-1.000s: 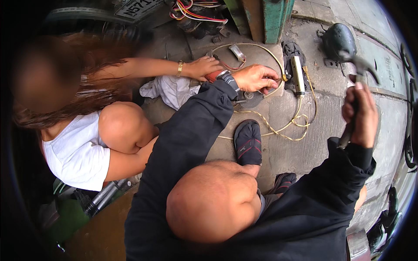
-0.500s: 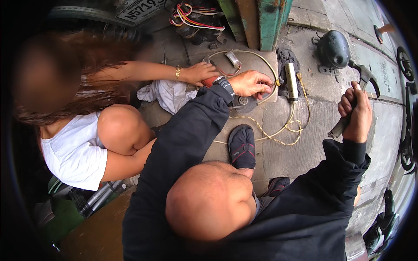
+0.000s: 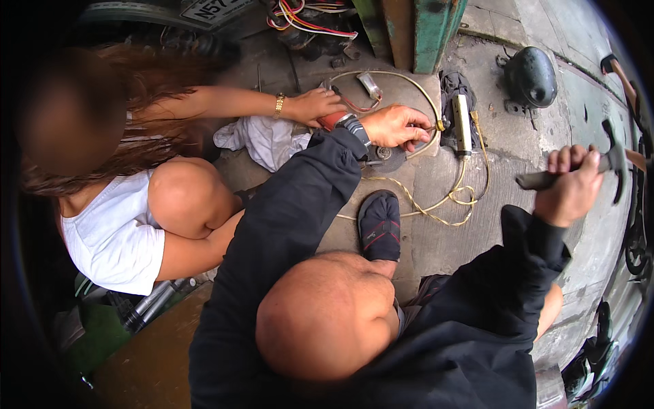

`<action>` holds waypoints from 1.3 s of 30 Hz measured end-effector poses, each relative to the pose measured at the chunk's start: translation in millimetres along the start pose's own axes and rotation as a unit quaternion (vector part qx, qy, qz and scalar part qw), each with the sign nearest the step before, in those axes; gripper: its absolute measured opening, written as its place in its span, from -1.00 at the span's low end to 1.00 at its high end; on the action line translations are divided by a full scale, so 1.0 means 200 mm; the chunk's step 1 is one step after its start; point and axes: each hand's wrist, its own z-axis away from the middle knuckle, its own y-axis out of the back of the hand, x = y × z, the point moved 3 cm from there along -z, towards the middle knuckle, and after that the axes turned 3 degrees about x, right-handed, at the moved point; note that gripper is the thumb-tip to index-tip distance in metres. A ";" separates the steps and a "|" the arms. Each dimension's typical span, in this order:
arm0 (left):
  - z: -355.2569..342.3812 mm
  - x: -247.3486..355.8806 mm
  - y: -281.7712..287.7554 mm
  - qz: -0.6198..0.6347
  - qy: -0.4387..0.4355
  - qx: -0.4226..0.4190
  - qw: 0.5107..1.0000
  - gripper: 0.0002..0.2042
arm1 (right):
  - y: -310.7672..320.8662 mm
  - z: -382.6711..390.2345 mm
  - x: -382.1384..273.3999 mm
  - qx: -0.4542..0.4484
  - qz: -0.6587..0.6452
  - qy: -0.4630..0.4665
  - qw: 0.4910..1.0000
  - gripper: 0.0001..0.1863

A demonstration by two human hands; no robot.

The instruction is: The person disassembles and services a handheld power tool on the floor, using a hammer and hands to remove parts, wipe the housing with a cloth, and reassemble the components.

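My left hand, watch at the wrist, has its fingers pinched around something small I cannot make out, beside a yellow fitting on a pale cable. Below it is a dark grey tool with a round disc. My right hand grips a claw hammer by its handle, held out to the right almost sideways. A co-worker's hand rests on a red tool just left of my hand. A pale power strip lies on dark cloth to the right.
A squatting co-worker is at left, near white cloth. Bundled wires and a green metal post are at the top. A dark rounded metal body sits upper right. A person's leg and vehicles show along the right rim.
My right hand has moved slightly down and outward, tipping the hammer from upright toward level. My left hand stays in about the same place. A leg has appeared at the right rim.
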 end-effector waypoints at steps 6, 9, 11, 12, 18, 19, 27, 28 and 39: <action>-0.01 -0.07 0.03 0.001 -0.003 0.025 1.000 -0.74 | 0.00 0.13 0.17 -0.230 0.155 -0.398 0.875 -0.82; -0.01 -0.04 0.00 0.069 0.016 0.028 0.997 -0.75 | 0.01 -0.04 0.08 -0.156 0.063 -0.275 0.947 -0.76; -0.01 -0.02 0.02 0.064 0.014 0.029 0.997 -0.76 | -0.01 -0.06 0.08 -0.168 0.052 -0.281 0.944 -0.75; 0.01 -0.01 0.03 0.064 0.017 0.030 0.997 -0.76 | -0.02 -0.05 0.08 -0.174 0.047 -0.288 0.941 -0.74; 0.01 -0.01 0.02 0.118 0.026 0.034 0.992 -0.78 | -0.11 0.23 0.34 -0.283 0.146 -0.389 0.865 -0.75; 0.02 -0.01 0.02 0.132 0.029 0.037 0.990 -0.78 | -0.10 0.26 0.36 -0.300 0.147 -0.395 0.856 -0.74; 0.01 0.06 -0.03 0.068 -0.013 -0.033 0.997 -0.76 | 0.11 0.27 0.24 -0.184 0.134 -0.359 0.905 -0.71; 0.01 0.05 -0.04 0.072 -0.011 -0.038 0.997 -0.76 | 0.14 0.28 0.23 -0.178 0.139 -0.361 0.905 -0.71; 0.06 -0.04 0.03 0.135 -0.015 0.039 0.990 -0.80 | 0.15 0.39 0.23 -0.218 0.127 -0.354 0.901 -0.70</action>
